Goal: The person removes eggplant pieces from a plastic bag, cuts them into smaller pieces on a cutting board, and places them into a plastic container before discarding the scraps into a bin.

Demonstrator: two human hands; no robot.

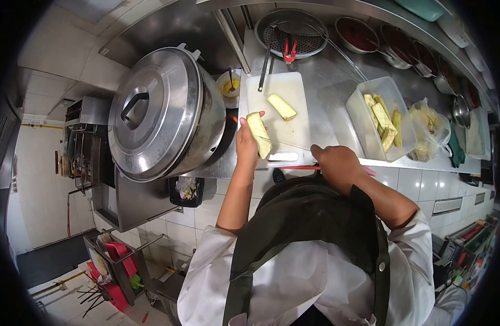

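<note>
My left hand (247, 145) is closed around a pale yellow-green piece of what looks like peeled eggplant (259, 136), with score lines across its face. In my right hand (339, 167) is a knife (290, 146); its thin blade points left, toward the held piece. Both hands are over the near end of a white cutting board (293, 87). A second peeled piece (281, 107) lies on the board. A white object, perhaps a handle (282, 156), rests at the board's near edge. To the right, a clear plastic container (377, 87) holds several scored pieces (384, 120).
A large lidded pot (157, 111) stands left of the board, with a small bowl of yellow liquid (228, 85) beside it. Behind are a perforated metal strainer (293, 32), red-handled tongs (289, 50) and sauce bowls (357, 35). A plastic bag (428, 133) sits far right.
</note>
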